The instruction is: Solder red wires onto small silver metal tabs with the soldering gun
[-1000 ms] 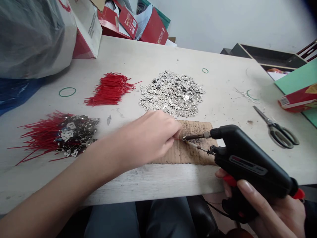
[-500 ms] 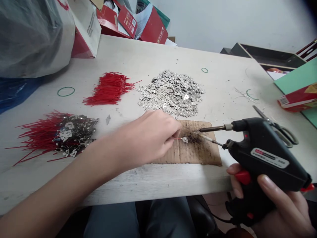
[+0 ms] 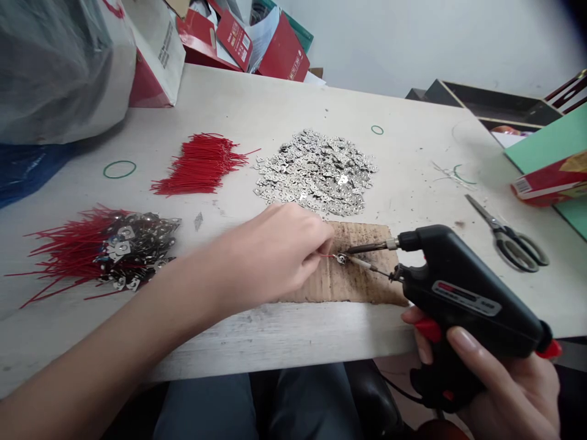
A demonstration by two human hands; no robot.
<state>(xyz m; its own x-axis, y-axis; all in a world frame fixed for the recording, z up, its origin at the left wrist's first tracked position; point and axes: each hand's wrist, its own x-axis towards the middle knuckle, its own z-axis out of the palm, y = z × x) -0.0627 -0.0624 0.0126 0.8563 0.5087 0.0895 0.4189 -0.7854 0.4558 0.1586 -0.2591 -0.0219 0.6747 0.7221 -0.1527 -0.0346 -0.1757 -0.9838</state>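
My left hand (image 3: 279, 253) is closed in a pinch on a short red wire (image 3: 326, 255), pressing it over a small metal contact plate (image 3: 340, 259). The plate lies on a scorched piece of corrugated cardboard (image 3: 316, 287). In my right hand (image 3: 499, 373) is a black soldering gun (image 3: 472, 293) with a red trigger, gripped by its handle. The gun's hot tip and its solder feed tube meet at the metal plate. My left fingertips are partly hidden behind the hand.
Loose metal plates (image 3: 316, 174) are heaped behind the cardboard, beside a bundle of red wires (image 3: 199, 165). Wires joined to plates (image 3: 114, 247) lie at the left. Scissors (image 3: 509, 238) lie at the right, near a red box (image 3: 545, 183). A plastic bag (image 3: 64, 67) stands at the back left.
My right hand has moved the soldering gun left, bringing its tip from beside the metal plate onto it. The left hand stays in nearly the same place.
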